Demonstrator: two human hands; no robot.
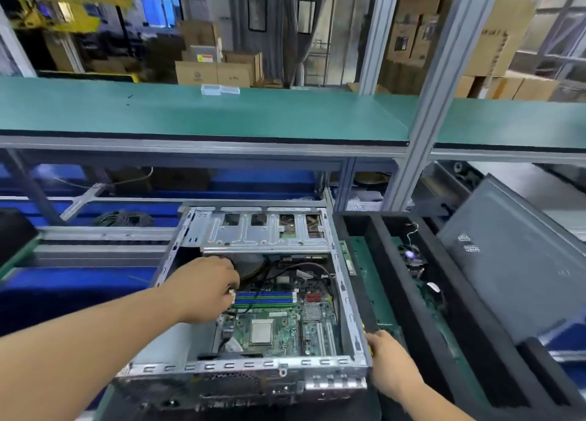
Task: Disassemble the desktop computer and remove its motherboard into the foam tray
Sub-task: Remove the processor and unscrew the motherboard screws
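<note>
An open grey desktop case (348, 312) lies in front of me. Its green motherboard (279, 332) sits on the case floor, with blue and green memory slots and a bare silver processor. My left hand (206, 289) reaches inside over the board's left edge, fingers curled around a white connector by the memory slots. My right hand (388, 357) rests against the case's right rear corner, beside something yellow that is mostly hidden. A black foam tray (396, 293) with long slots lies right of the case and holds green boards.
A grey case side panel (513, 262) leans at the right behind the tray. A metal drive cage (266, 230) covers the case's far end. Black cables loop over the board. A green-topped shelf (203, 116) runs overhead, with an aluminium post (421, 116) at right.
</note>
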